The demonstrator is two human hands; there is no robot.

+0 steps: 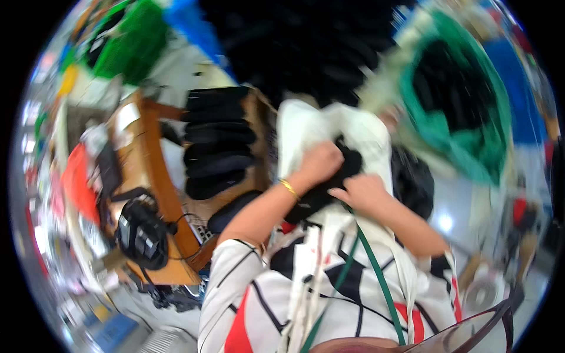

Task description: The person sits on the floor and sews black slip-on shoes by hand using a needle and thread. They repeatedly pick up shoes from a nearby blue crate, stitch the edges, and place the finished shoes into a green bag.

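A black sock (321,197), slightly blurred, lies on a white cloth (371,132) across my lap. My left hand (321,162), a yellow band at its wrist, is closed on the sock's left side. On the other side my right hand (366,193) is curled closed at the sock's edge, its thumb pointing left across it; its fingertips are hidden. To the left, several black socks (218,132) lie in an overlapping row on a brown surface.
A big dark heap (294,47) fills the far middle. At the right stands a green sack (500,112) with black goods inside. A wooden table (156,170) at the left bears a black bag (141,232). A green lanyard (376,270) hangs over my front.
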